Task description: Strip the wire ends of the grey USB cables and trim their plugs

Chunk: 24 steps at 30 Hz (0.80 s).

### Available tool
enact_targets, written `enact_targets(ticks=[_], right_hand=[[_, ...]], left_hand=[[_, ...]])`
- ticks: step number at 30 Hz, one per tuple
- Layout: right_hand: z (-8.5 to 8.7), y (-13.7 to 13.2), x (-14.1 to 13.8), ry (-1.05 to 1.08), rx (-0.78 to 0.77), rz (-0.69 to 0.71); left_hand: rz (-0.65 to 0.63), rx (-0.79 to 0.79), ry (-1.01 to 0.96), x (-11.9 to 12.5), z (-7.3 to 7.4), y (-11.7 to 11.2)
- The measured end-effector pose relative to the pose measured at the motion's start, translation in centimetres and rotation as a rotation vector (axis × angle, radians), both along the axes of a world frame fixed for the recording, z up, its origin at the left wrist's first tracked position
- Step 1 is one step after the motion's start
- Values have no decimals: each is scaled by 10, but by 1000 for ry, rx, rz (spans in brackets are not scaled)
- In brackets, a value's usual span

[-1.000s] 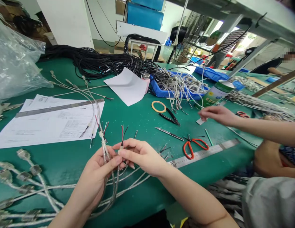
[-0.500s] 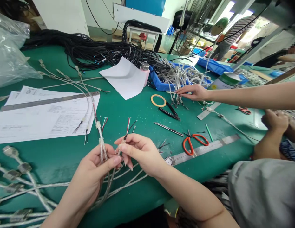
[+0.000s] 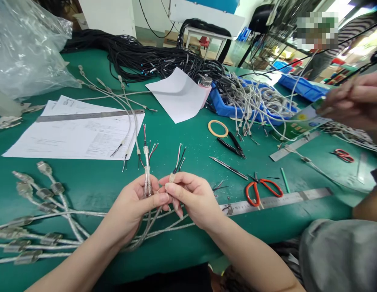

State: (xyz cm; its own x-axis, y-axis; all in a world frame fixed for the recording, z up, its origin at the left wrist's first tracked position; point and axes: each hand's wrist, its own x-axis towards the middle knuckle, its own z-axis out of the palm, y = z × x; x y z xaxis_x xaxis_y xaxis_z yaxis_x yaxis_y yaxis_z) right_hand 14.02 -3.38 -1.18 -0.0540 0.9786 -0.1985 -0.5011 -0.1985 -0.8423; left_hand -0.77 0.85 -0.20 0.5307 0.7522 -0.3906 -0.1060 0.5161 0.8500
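My left hand [image 3: 133, 209] is closed round a small bunch of clear-sheathed silver braided cables [image 3: 146, 180], their stripped red, white and black wire ends pointing up. Just to its right, my right hand [image 3: 194, 196] pinches the end of one more cable [image 3: 173, 177] between thumb and fingers, thin wire ends [image 3: 180, 156] fanning out above. The two hands touch over the green table [image 3: 182, 150]. The cables trail down and left to several metal connectors [image 3: 39, 190] lying on the table.
Papers [image 3: 76, 136] with a steel ruler [image 3: 88, 115] lie left. A tape ring [image 3: 218, 128], pliers [image 3: 232, 145], tweezers [image 3: 228, 168], red scissors [image 3: 261, 188] and a long ruler [image 3: 279, 199] lie right. A blue tray [image 3: 225, 107] of cables, black cable bundles [image 3: 152, 63], a plastic bag [image 3: 27, 44]. Another person's hands [image 3: 352, 101] at right.
The view has shifted, so everything sits further right and lower. The other person's hand has drawn back from the blue tray to the far right. My hands keep their hold on the cables.
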Motion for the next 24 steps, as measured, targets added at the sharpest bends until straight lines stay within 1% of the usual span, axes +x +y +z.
enact_targets(ticks=[3,9,15,24], right_hand=[[1,-1,-1,-11,-13,-21],[6,-4,0,-57,-40,-12],[7,-5,-1,-18,-57,3],[14,-9,-3,-118,50,-47]], left_hand=[[-32,0,-12,0,-2,0],[-77,-5,-19,-1,-2,-2],[-79,-53,-42,0,1,-3],[-45,-62,-94,-1,-2,-4]])
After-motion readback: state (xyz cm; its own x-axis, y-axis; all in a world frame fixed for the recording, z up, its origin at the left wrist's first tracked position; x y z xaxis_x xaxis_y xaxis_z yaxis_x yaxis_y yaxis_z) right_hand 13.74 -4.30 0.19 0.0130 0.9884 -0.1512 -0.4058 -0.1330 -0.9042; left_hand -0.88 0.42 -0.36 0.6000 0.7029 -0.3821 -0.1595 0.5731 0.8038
